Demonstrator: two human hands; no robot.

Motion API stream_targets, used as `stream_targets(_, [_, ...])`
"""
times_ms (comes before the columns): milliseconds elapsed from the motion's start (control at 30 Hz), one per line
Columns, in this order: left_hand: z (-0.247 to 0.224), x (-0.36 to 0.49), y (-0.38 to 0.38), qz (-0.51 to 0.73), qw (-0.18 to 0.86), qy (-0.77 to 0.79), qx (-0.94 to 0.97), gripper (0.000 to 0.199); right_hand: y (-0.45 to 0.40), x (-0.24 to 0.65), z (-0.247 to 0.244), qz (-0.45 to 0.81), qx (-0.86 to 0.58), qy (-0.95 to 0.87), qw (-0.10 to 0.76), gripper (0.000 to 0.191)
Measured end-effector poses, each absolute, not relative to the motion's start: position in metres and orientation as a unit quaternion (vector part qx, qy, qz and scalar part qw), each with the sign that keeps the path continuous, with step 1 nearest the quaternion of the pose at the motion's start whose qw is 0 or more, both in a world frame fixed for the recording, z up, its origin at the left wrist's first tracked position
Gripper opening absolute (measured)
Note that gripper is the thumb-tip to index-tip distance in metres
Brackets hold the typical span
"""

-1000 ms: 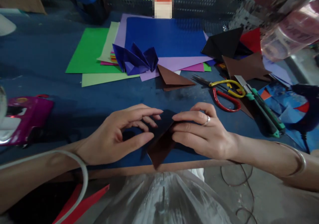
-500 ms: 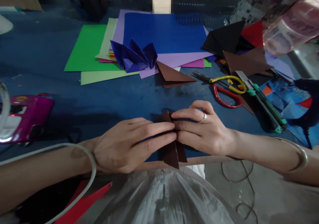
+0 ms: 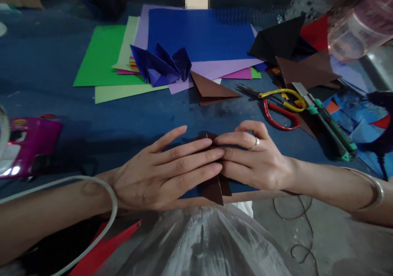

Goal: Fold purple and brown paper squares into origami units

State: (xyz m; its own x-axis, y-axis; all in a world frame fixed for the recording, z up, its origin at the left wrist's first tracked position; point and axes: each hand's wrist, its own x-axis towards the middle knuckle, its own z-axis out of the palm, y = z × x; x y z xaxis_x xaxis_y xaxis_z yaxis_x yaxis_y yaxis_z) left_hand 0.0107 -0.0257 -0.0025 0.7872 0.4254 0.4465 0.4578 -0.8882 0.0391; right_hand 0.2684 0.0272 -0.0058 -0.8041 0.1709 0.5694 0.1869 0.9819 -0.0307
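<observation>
A folded piece of dark brown paper [image 3: 214,188] lies at the table's front edge, its pointed ends showing above and below my fingers. My left hand [image 3: 159,167] lies flat across it, fingers stretched out and the little finger raised apart. From the other side, my right hand [image 3: 253,157] has its fingers bent and pressed together on the paper, with a ring on one finger. The fingertips of both hands meet over the fold, hiding its middle. Farther back rest a folded brown paper triangle [image 3: 211,88] and a purple-blue folded paper piece [image 3: 161,66] with several points.
Scissors [image 3: 281,104] with yellow and red handles and green-handled cutters [image 3: 327,124] lie at right. Coloured sheets [image 3: 199,34] are stacked at the back. A glue gun [image 3: 379,133] is far right, a magenta device [image 3: 35,143] left. A white cable [image 3: 101,182] crosses my left forearm.
My left hand has spread its fingers, with the little finger lifted and another finger now laid on the paper. My right hand stays nearly in place. The camera view has shifted slightly.
</observation>
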Motion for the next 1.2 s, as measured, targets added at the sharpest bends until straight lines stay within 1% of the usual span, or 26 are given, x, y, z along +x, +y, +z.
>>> stream_targets(133, [-0.004, 0.008, -0.028, -0.252, 0.071, -0.255, -0.931, 0.028, 0.029, 0.269, -0.005, -0.031, -0.102, -0.950, 0.292, 0.021])
stream_targets(233, [-0.002, 0.006, -0.030, -0.248, 0.096, -0.285, -0.921, 0.020, 0.030, 0.269, -0.005, -0.039, -0.096, -0.952, 0.287, 0.019])
stream_targets(300, [-0.002, 0.004, -0.031, -0.261, 0.103, -0.275, -0.920, 0.016, 0.031, 0.268, -0.006, -0.038, -0.099, -0.951, 0.290, 0.017])
stream_targets(367, [-0.004, 0.000, -0.033, -0.267, 0.096, -0.246, -0.927, 0.014, 0.031, 0.269, -0.007, -0.035, -0.112, -0.950, 0.288, 0.016])
stream_targets(500, [-0.012, -0.010, -0.033, -0.209, 0.064, -0.231, -0.948, 0.012, 0.033, 0.271, -0.010, -0.021, -0.131, -0.955, 0.267, 0.021])
stream_targets(600, [-0.014, -0.015, -0.032, -0.193, 0.050, -0.226, -0.954, 0.018, 0.035, 0.275, -0.009, -0.009, -0.114, -0.964, 0.240, 0.024])
stream_targets(700, [-0.012, -0.017, -0.033, -0.171, 0.044, -0.229, -0.957, 0.023, 0.036, 0.277, -0.007, 0.015, -0.088, -0.973, 0.214, 0.022])
stream_targets(800, [-0.012, -0.017, -0.038, -0.186, 0.038, -0.233, -0.954, 0.029, 0.036, 0.279, -0.006, 0.014, -0.070, -0.975, 0.212, 0.022])
stream_targets(900, [-0.015, -0.017, -0.044, -0.191, 0.009, -0.250, -0.949, 0.033, 0.036, 0.279, -0.006, 0.002, -0.059, -0.976, 0.208, 0.027])
stream_targets(967, [-0.017, -0.016, -0.049, -0.199, -0.005, -0.255, -0.946, 0.033, 0.035, 0.279, -0.006, 0.009, -0.058, -0.977, 0.207, 0.029])
stream_targets(1100, [-0.018, -0.014, -0.061, -0.227, -0.022, -0.278, -0.933, 0.026, 0.032, 0.277, -0.006, 0.023, -0.065, -0.970, 0.233, 0.020])
stream_targets(1200, [-0.014, -0.014, -0.064, -0.251, -0.040, -0.296, -0.921, 0.026, 0.029, 0.276, -0.005, 0.026, -0.061, -0.966, 0.251, 0.014])
